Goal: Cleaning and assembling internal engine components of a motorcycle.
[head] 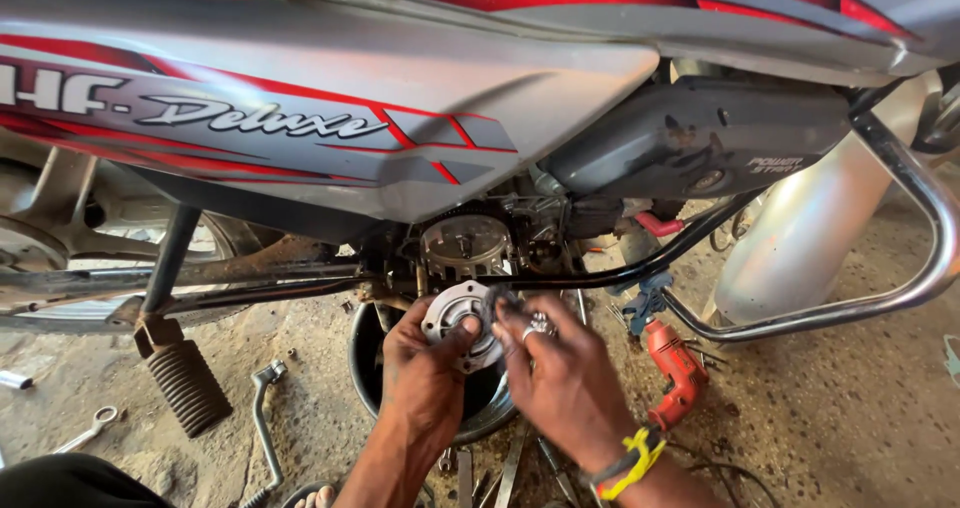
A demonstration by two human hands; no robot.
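Both hands (425,368) (565,373) on round metal plate (458,320)

Repair workshop: motorcycle (400,118), floor-strewn wrenches (262,423)

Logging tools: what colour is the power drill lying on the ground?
Red power drill, seen in the head view.

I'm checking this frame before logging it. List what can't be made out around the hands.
- Head view: lower part of the round metal plate, covered by the left hand.
- Small part at the right hand fingertips: too small.
- Black pan contents: hidden by both hands.
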